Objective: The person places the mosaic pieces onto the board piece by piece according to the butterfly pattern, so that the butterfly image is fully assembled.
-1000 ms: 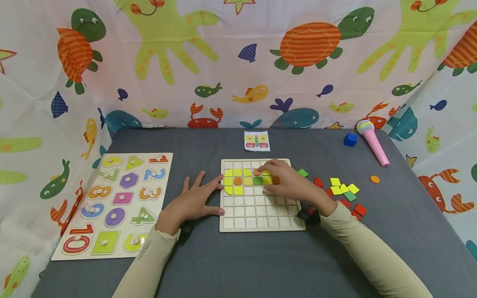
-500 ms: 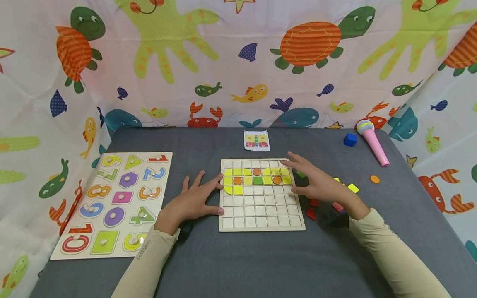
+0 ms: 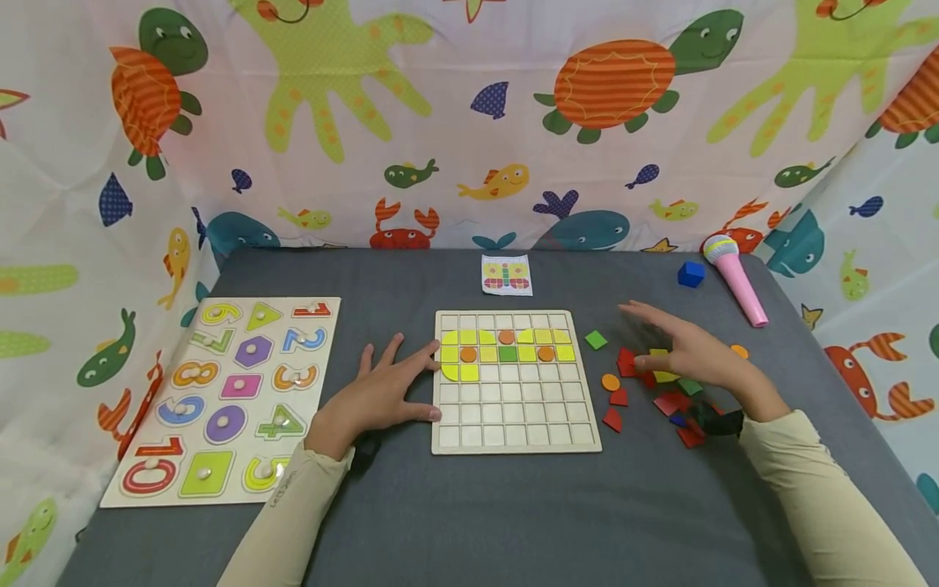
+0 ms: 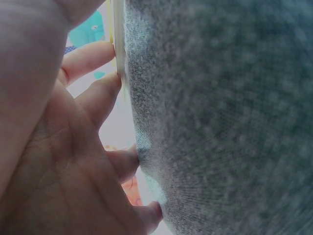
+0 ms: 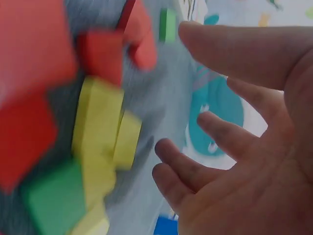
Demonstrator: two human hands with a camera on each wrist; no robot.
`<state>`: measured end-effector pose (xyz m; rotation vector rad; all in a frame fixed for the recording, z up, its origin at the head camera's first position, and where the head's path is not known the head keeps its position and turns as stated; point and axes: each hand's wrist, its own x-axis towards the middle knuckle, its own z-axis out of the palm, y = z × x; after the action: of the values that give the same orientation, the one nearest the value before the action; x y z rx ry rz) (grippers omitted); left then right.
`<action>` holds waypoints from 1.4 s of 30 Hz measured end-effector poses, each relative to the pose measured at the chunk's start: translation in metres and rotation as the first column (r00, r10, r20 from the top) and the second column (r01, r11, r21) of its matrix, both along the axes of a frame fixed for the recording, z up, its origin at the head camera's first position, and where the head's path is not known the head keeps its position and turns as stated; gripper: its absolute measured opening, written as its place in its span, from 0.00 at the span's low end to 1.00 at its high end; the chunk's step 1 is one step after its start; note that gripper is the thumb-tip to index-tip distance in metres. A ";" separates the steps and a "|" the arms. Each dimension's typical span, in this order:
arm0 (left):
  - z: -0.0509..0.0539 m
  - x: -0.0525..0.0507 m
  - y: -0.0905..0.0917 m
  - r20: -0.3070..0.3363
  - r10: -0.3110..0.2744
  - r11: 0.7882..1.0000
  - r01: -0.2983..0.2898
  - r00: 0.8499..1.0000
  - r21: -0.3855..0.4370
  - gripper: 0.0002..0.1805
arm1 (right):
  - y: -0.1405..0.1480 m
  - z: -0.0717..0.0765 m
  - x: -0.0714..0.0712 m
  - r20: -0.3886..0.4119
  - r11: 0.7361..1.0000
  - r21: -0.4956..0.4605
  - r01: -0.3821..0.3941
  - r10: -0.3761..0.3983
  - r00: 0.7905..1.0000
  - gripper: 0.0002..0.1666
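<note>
A pale wooden grid board lies on the grey table, its upper rows partly filled with yellow tiles, a few orange discs and a green square. Spread fingers of my left hand touch the board's left edge; the left wrist view shows fingertips against that edge. My right hand hovers over the loose tile pile, fingers extended and holding nothing. Beneath it lie red tiles, yellow tiles and a green tile, some hidden by the hand.
A small butterfly pattern card lies behind the board. To the left is a number-and-shape puzzle board. A blue cube and pink toy microphone are at the back right. A green tile and orange disc lie beside the grid.
My right hand has left the grid's upper row and moved right, over the loose tiles. An orange disc sits uncovered in the top filled row. My left hand stays at the board's edge.
</note>
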<state>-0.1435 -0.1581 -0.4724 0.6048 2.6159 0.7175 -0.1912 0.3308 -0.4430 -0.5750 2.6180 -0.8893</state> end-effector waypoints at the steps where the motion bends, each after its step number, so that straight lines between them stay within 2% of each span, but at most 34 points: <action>1: 0.000 0.000 0.000 -0.001 0.000 1.000 0.000 1.000 -0.003 0.58 | 0.005 -0.001 0.000 0.002 1.000 -0.008 0.003 -0.003 1.000 0.48; 6: -0.001 0.000 -0.001 -0.007 0.003 1.000 -0.003 1.000 -0.006 0.58 | 0.027 -0.006 -0.002 0.016 1.000 -0.007 0.022 -0.022 1.000 0.44; 11: -0.001 -0.001 -0.002 -0.007 0.007 1.000 -0.007 1.000 -0.005 0.58 | 0.039 -0.011 -0.004 -0.033 0.999 0.044 0.026 -0.024 0.999 0.36; 16: -0.002 -0.001 -0.002 -0.003 0.006 1.000 -0.006 1.000 -0.004 0.58 | 0.039 -0.017 -0.005 -0.097 0.995 0.096 0.036 -0.027 0.995 0.24; 26: 0.000 -0.001 0.000 0.000 -0.002 1.000 0.002 1.000 -0.012 0.59 | 0.035 -0.020 -0.010 -0.098 0.990 0.078 0.120 -0.112 0.989 0.14; 33: -0.001 -0.001 0.001 -0.003 -0.006 1.000 0.006 1.000 -0.002 0.59 | 0.021 -0.022 -0.011 -0.168 0.969 0.081 0.234 -0.218 0.961 0.15; 38: -0.001 -0.001 0.001 0.005 -0.003 1.000 0.003 1.000 -0.009 0.59 | 0.006 -0.021 -0.010 -0.264 0.970 0.017 0.241 -0.228 0.937 0.16; 42: 0.000 -0.001 0.001 0.009 0.001 1.000 -0.001 1.000 -0.014 0.59 | -0.011 -0.017 -0.007 -0.283 0.962 -0.068 0.264 -0.272 0.919 0.15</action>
<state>-0.1447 -0.1569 -0.4727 0.5949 2.6111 0.7001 -0.1980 0.3196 -0.4598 -0.3813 3.0103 -0.9883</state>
